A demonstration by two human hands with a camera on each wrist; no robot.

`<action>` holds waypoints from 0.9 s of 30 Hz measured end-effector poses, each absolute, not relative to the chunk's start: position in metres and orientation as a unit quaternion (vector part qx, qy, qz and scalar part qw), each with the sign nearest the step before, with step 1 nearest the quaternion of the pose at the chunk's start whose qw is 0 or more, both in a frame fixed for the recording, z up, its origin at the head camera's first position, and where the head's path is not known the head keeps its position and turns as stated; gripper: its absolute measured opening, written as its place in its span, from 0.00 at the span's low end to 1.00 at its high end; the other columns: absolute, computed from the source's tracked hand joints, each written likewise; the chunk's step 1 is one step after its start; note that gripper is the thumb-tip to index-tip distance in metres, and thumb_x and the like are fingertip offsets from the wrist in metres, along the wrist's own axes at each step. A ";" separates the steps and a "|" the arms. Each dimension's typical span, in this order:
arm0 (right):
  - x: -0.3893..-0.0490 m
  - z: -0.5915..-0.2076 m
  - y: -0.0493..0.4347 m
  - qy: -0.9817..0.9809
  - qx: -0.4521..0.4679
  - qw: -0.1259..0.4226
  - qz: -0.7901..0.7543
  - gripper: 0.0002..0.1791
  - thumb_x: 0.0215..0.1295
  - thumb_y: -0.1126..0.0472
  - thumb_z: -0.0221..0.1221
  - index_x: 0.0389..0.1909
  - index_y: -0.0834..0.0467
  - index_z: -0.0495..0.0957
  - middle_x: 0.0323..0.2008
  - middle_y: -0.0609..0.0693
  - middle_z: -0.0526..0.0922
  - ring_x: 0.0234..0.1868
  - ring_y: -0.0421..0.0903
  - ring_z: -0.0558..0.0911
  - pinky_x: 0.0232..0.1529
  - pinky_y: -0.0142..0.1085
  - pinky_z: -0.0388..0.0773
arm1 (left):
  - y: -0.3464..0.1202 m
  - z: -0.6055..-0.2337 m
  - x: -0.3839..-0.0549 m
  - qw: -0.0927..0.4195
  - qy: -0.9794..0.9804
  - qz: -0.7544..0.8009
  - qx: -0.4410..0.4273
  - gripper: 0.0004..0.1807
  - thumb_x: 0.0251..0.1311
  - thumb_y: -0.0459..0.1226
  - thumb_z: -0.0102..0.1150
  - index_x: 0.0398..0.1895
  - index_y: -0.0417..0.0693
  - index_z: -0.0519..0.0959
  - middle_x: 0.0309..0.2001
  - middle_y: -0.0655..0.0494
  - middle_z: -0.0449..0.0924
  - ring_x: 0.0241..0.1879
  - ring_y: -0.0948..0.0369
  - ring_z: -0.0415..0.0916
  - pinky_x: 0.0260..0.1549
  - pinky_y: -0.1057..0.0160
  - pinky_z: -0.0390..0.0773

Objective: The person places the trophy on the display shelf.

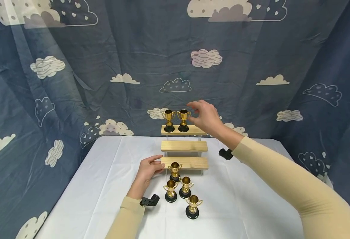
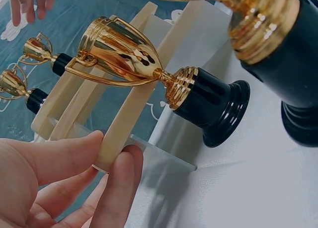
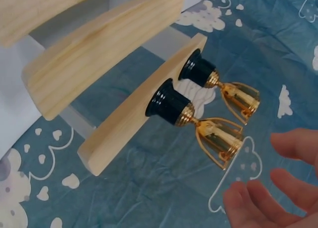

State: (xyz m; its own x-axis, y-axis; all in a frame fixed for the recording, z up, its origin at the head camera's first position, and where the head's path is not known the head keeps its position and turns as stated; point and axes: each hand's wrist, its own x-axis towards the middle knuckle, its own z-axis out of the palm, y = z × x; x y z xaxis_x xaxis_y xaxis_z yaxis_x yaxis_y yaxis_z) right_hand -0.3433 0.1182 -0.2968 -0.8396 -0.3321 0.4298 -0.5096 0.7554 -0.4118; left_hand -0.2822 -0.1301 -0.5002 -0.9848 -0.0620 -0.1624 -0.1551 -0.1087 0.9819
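Observation:
Two small gold trophy cups with black bases, a left one [image 1: 169,120] and a right one [image 1: 183,120], stand upright on the top board of a three-step wooden shelf [image 1: 184,146]. Beside the right cup my right hand [image 1: 206,116] hovers, thumb and fingers spread apart; the right wrist view shows a gap between its fingertips [image 3: 280,144] and the cups. My left hand [image 1: 148,170] pinches the left end of the lowest board [image 2: 121,126] between thumb and fingers. Right in front of that board stands another trophy cup [image 1: 175,171].
More matching trophy cups stand on the white-covered table [image 1: 237,196] nearer me: one at left [image 1: 171,191], one in the middle [image 1: 186,187] and one in front [image 1: 192,207]. A dark cloud-patterned curtain [image 1: 151,43] hangs behind and at both sides.

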 end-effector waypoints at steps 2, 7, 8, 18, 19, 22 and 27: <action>-0.339 -0.298 0.118 -0.919 0.234 0.176 0.264 0.27 0.62 0.60 0.69 0.62 0.51 0.79 0.52 0.51 0.79 0.49 0.49 0.79 0.44 0.45 0.81 | -0.131 -0.500 -0.282 0.030 0.667 0.740 -0.082 0.28 0.53 0.21 0.68 0.60 0.36 0.79 0.40 0.41 0.84 0.35 0.55 0.85 0.41 0.58 0.88; -0.327 -0.300 0.117 -0.913 0.252 0.184 0.262 0.26 0.62 0.60 0.69 0.62 0.52 0.79 0.52 0.51 0.79 0.49 0.49 0.79 0.44 0.45 0.81 | -0.133 -0.501 -0.281 0.028 0.669 0.738 -0.082 0.27 0.53 0.21 0.68 0.60 0.36 0.80 0.40 0.41 0.84 0.35 0.55 0.85 0.41 0.57 0.88; -0.325 -0.300 0.117 -0.913 0.255 0.183 0.262 0.26 0.62 0.60 0.69 0.62 0.53 0.79 0.52 0.51 0.79 0.49 0.49 0.79 0.45 0.45 0.81 | -0.133 -0.502 -0.281 0.028 0.669 0.738 -0.081 0.27 0.53 0.21 0.68 0.60 0.36 0.80 0.40 0.41 0.84 0.35 0.55 0.85 0.41 0.57 0.88; -0.297 -0.309 0.120 -0.905 0.278 0.177 0.270 0.25 0.63 0.60 0.69 0.61 0.51 0.79 0.53 0.51 0.79 0.52 0.50 0.81 0.46 0.44 0.83 | -0.133 -0.504 -0.281 0.028 0.669 0.738 -0.081 0.27 0.53 0.21 0.69 0.59 0.36 0.80 0.40 0.41 0.83 0.34 0.56 0.85 0.40 0.58 0.88; -0.294 -0.310 0.121 -0.904 0.282 0.178 0.268 0.24 0.63 0.60 0.69 0.61 0.51 0.79 0.52 0.51 0.79 0.51 0.50 0.81 0.45 0.44 0.83 | -0.132 -0.504 -0.281 0.028 0.669 0.739 -0.081 0.27 0.53 0.21 0.69 0.60 0.36 0.80 0.40 0.41 0.83 0.34 0.56 0.85 0.41 0.58 0.88; -0.286 -0.314 0.122 -0.901 0.289 0.172 0.273 0.24 0.63 0.61 0.69 0.61 0.51 0.80 0.51 0.50 0.79 0.50 0.49 0.81 0.43 0.43 0.83 | -0.132 -0.504 -0.282 0.028 0.671 0.737 -0.079 0.27 0.53 0.22 0.69 0.60 0.36 0.80 0.41 0.40 0.84 0.34 0.56 0.85 0.41 0.57 0.88; -0.272 -0.320 0.122 -0.901 0.296 0.159 0.275 0.25 0.61 0.60 0.71 0.60 0.50 0.80 0.50 0.47 0.79 0.49 0.47 0.81 0.42 0.42 0.83 | -0.131 -0.503 -0.283 0.027 0.674 0.734 -0.079 0.27 0.53 0.22 0.69 0.60 0.37 0.80 0.41 0.40 0.83 0.35 0.56 0.85 0.41 0.57 0.88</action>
State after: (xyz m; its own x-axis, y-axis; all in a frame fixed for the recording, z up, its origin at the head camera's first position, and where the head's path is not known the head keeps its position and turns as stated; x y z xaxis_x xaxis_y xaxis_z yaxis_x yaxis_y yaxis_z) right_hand -0.2723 0.1222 -0.3201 -0.7743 -0.4465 0.4484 -0.6207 0.6737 -0.4010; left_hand -0.2827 -0.1307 -0.5030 -0.9862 -0.0663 -0.1517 -0.1456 -0.0890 0.9853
